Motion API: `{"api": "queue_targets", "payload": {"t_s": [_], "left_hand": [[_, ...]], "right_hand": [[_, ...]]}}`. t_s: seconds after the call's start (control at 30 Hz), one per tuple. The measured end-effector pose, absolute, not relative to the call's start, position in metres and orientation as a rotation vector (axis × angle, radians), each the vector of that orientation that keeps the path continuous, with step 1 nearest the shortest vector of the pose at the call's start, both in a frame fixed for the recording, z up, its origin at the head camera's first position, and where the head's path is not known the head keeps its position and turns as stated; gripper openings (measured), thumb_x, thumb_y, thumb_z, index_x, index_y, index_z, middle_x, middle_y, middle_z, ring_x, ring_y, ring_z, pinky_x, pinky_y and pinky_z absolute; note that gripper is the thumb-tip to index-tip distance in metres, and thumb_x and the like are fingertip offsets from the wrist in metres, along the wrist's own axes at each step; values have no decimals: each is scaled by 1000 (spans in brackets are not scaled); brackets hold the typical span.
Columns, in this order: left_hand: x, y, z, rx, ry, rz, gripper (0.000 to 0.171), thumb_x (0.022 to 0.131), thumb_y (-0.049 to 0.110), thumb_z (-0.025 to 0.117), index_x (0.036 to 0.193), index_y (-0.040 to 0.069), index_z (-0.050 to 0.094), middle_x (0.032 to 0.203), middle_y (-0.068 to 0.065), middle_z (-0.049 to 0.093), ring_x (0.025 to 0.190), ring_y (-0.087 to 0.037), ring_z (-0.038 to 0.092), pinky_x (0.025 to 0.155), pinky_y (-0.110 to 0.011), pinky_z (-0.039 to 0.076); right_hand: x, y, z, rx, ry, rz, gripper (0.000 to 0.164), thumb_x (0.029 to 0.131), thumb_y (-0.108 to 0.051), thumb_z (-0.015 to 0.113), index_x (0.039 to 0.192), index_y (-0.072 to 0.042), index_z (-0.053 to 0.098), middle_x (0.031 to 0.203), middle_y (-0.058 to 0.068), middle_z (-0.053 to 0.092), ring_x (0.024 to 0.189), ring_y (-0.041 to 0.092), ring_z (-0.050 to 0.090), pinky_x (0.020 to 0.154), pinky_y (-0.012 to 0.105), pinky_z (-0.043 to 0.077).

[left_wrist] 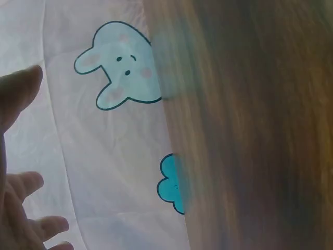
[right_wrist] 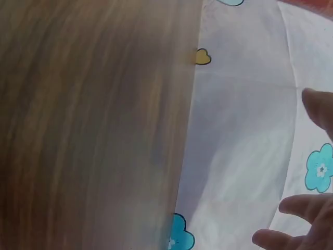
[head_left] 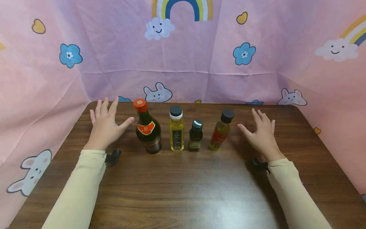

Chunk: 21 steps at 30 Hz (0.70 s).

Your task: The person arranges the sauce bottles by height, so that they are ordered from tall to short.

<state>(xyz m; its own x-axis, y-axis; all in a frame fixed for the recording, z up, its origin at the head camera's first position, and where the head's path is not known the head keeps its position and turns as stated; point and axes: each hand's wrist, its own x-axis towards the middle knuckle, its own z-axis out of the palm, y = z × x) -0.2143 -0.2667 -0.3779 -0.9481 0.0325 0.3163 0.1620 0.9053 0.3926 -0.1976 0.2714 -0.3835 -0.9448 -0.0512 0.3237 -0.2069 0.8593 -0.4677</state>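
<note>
Spread wide and holding nothing, my left hand is beside a dark sauce bottle with a red cap and red-orange label; the thumb points at its neck. Right of that bottle stands a clear bottle of yellow oil with a dark cap and a dark printed label. A small dark green bottle comes after it. Farther right, an oil bottle with a black cap and red label stands nearest my right hand, whose fingers are also spread with nothing in them. Both wrist views show only fingers, tabletop and cloth.
The bottles stand in a row on a dark wood-grain table with rounded far corners. Pink cloth printed with rainbows, clouds, flowers and rabbits hangs behind the table and along both sides. A black strap mount sits at each wrist.
</note>
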Motion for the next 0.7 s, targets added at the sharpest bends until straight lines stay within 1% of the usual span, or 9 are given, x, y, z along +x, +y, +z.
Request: {"api": "queue_targets", "payload": {"t_s": [0.13,0.23,0.33,0.37,0.43,0.5,0.57,0.63,0.7], "left_hand": [[-212,-273,-374,-159,-2725,-694,98,83,61,63,156,22,9,158,-17,1,142,-38,-7,106,-61,-12],[-210,-277,-369,-170,-2706,-792,99,82,57,68,156,24,10,158,-16,4,142,-40,-2,106,-66,0],[-206,-280,-362,-201,-2723,-896,99,81,53,71,155,28,10,158,-12,3,142,-39,0,102,-71,11],[-204,-281,-359,-228,-2735,-931,100,80,51,73,155,31,9,159,-9,3,142,-38,1,100,-72,13],[-200,-279,-353,-300,-2771,-997,103,78,47,77,154,36,9,159,-6,3,143,-35,3,99,-73,16],[-196,-276,-348,-392,-2801,-1084,106,76,42,81,152,42,8,158,-2,4,142,-32,6,100,-71,18],[-192,-270,-343,-511,-2796,-1198,108,74,33,85,152,43,11,157,0,9,142,-28,11,102,-66,21],[-187,-263,-339,-613,-2774,-1312,108,72,25,87,151,43,15,156,1,16,141,-25,17,105,-59,26],[-183,-255,-338,-689,-2743,-1395,105,71,20,87,151,38,22,152,3,26,138,-23,24,105,-50,31]], "right_hand": [[-193,272,-375,216,-2704,846,85,88,-51,64,151,-6,28,149,25,28,139,43,16,107,59,-10],[-189,271,-367,227,-2698,964,83,86,-49,68,149,-9,33,147,21,34,137,39,24,109,60,7],[-183,267,-358,252,-2696,1099,78,84,-46,72,146,-13,38,142,16,41,132,36,34,104,59,26],[-181,266,-356,268,-2693,1149,76,84,-44,73,145,-15,40,141,14,43,130,34,37,101,58,30],[-177,263,-350,318,-2688,1238,72,84,-38,75,144,-17,42,139,12,46,129,33,41,100,59,31],[-173,259,-345,375,-2681,1328,69,85,-31,75,143,-17,42,140,13,46,128,35,42,101,58,33],[-170,254,-342,443,-2666,1405,68,85,-26,75,143,-18,41,140,12,46,128,34,43,102,56,33],[-167,248,-339,500,-2653,1472,66,86,-22,75,143,-19,41,139,12,46,127,33,44,102,54,35],[-167,241,-338,551,-2629,1524,64,87,-21,74,142,-19,43,137,11,48,125,33,46,101,52,37]]}}
